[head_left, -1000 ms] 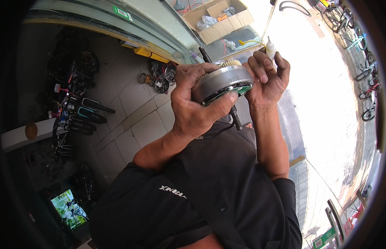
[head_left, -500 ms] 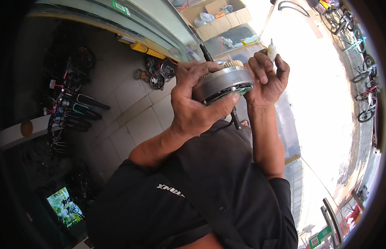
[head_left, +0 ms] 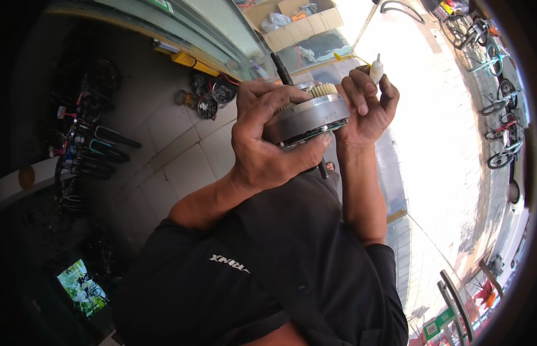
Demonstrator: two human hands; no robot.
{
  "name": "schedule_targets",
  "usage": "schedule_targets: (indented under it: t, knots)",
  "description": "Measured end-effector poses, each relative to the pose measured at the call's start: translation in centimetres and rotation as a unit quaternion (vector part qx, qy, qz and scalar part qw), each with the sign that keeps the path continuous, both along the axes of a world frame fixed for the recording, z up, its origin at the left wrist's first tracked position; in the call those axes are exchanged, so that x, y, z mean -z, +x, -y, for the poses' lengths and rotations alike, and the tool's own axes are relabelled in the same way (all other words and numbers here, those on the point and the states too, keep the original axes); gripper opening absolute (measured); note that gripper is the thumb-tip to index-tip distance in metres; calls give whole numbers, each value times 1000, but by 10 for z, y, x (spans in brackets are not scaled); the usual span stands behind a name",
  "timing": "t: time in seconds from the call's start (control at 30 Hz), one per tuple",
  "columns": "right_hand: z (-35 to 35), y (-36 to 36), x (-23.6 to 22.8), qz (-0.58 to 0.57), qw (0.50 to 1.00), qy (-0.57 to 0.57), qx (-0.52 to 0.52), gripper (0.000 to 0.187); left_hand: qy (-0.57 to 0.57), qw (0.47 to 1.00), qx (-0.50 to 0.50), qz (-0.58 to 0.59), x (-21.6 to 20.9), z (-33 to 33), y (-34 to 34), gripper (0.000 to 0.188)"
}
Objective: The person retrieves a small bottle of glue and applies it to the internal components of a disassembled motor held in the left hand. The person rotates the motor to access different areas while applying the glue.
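My left hand [head_left: 262,138] is closed round a hub motor core [head_left: 309,119], a grey metal drum held tilted in front of my chest. Cream toothed gears [head_left: 323,90] show on its upper side, and a green circuit board edges its underside. A dark axle [head_left: 281,69] sticks out above and again below the drum. Beside the drum's right side, my right hand [head_left: 369,106] pinches a small white squeeze bottle [head_left: 377,69] between thumb and finger, its nozzle pointing up. The other right fingers are curled close to the gears; whether they touch the drum I cannot tell.
Beyond my hands stands an open cardboard box [head_left: 303,29] with plastic bags inside. Several bicycles [head_left: 89,150] are parked at left, more [head_left: 502,115] outside at far right. Small containers of parts [head_left: 208,106] sit on the tiled floor near a glass door [head_left: 216,34].
The drum has tipped slightly, so less of the green board shows. Both hands keep their holds. The whole view has shifted a little, with the surroundings sliding left.
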State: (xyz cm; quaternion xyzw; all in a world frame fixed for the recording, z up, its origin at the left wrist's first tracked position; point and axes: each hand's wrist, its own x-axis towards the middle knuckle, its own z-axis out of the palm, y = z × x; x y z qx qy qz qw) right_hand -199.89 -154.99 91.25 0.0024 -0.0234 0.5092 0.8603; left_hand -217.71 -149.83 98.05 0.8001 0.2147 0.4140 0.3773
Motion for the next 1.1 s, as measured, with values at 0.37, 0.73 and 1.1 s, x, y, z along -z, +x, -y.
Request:
schedule_targets:
  t: [0.37, 0.73, 1.1]
  knots:
    - [-1, -4, 5, -17, 997, 77, -26, 35, 24, 1000, -8, -6, -4, 3, -2, 49]
    - [-6, -8, 4, 7, 1000, 25, -7, 29, 64, 998, 11, -19, 2, -8, -9, 53]
    - [-14, -8, 13, 5, 999, 44, -20, 31, 121, 993, 4, -13, 1, -10, -6, 51]
